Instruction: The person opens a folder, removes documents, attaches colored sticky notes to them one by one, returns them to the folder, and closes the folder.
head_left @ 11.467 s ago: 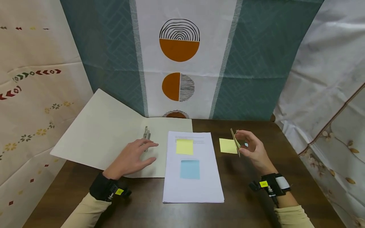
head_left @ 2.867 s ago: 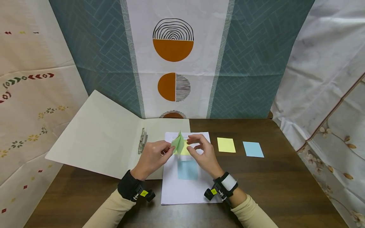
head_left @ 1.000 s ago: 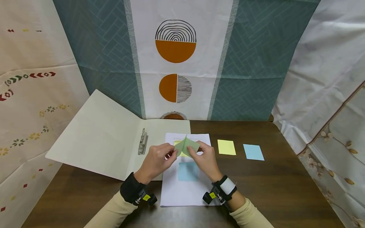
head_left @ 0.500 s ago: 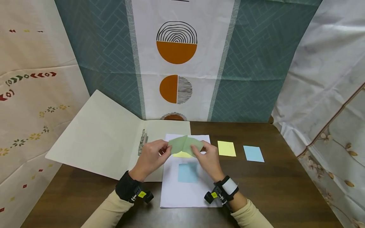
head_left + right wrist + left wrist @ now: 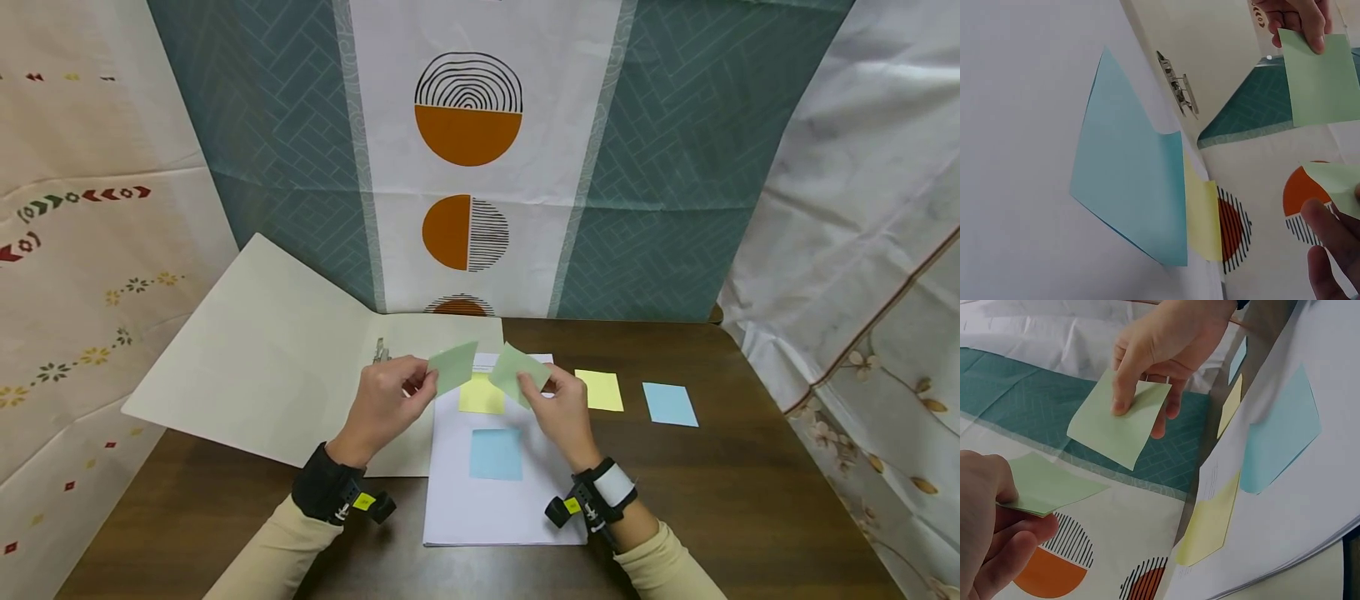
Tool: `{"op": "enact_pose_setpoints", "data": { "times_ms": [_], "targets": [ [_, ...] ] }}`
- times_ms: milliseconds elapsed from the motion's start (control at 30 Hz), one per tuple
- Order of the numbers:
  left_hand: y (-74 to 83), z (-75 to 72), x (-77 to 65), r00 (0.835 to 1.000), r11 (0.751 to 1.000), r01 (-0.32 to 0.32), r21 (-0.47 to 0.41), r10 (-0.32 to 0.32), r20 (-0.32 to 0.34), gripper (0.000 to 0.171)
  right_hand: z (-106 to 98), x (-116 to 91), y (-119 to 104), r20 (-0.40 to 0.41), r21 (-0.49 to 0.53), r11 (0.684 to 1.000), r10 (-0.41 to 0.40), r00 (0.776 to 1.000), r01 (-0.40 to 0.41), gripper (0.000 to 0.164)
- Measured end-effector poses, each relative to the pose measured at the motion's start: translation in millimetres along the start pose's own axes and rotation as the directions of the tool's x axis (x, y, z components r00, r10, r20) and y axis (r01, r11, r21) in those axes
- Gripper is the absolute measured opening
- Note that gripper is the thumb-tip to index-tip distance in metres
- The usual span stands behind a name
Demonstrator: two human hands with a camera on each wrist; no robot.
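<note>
Fingers [image 5: 1124, 394] of the right hand [image 5: 564, 412] are pinching one green note [image 5: 516, 372] near its side, thumb on one face and the others behind. On the left hand [image 5: 384, 408], thumb and fingers are likewise pinching a second green note [image 5: 453, 367]. Both notes are hanging in the air over the paper stack [image 5: 502, 515], a gap showing between them.

Parting these two looks like the step in hand. Doing it well is probably calling for a light pinch close to the edges, so the thumbs aren't creasing the thin sheets, and for a level, even draw so neither is tearing or curling. Holding the faces from swinging together is also worth the care; where any sticky strip is lying, I cannot tell. Along one edge the second green note is looking layered in the left wrist view, so checking it for an extra sheet seems wise.

Below, a yellow note [image 5: 482, 393] and, nearer the person, a blue note [image 5: 496, 454] are lying on the stack; low green corners could be brushing them. To the right, a loose yellow note [image 5: 602, 390] and a loose blue note [image 5: 670, 404] are resting on the tabletop [image 5: 757, 500]. Left of the stack, a folder [image 5: 255, 358] is lying open, its metal clip [image 5: 380, 350] partly showing.
</note>
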State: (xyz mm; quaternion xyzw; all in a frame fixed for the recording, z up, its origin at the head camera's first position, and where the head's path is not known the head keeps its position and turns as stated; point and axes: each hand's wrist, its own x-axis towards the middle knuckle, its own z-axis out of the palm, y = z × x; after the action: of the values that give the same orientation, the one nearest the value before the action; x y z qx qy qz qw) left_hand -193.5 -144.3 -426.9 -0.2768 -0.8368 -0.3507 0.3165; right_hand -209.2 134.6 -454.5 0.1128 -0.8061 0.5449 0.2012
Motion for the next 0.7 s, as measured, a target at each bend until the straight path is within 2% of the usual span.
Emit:
{"op": "enact_pose_setpoints", "data": {
  "times_ms": [233, 367, 567, 700],
  "targets": [
    [-4.2, -5.1, 0.2, 1.0, 1.0, -0.008, -0.027, 0.008, 0.028, 0.012, 0.6, 0.1, 0.0, 0.002, 0.005, 1.0, -0.012, 1.0, 0.012, 0.013],
    [-8.1, -11.4, 0.5, 0.997, 0.998, -0.002, -0.059, 0.007, 0.083, 0.014, 0.8, 0.0, -0.5, 0.006, 0.004, 1.0, -0.014, 1.0, 0.014, 0.014],
    [-11.7, -25.8, 2.6, 0.976, 0.993, 0.067, -0.102, -0.044, 0.214, 0.008, -0.1, -0.1, -1.5, 0.012, 0.009, 1.0, -0.019, 1.0, 0.019, 0.016],
    [-15.9, -33.8, -0.1, 0.966, 0.991, 0.1, -0.083, -0.077, 0.248, 0.008, -1.0, -0.2, -1.2, 0.012, 0.014, 1.0, -0.025, 1.0, 0.024, 0.017]
  ]
}}
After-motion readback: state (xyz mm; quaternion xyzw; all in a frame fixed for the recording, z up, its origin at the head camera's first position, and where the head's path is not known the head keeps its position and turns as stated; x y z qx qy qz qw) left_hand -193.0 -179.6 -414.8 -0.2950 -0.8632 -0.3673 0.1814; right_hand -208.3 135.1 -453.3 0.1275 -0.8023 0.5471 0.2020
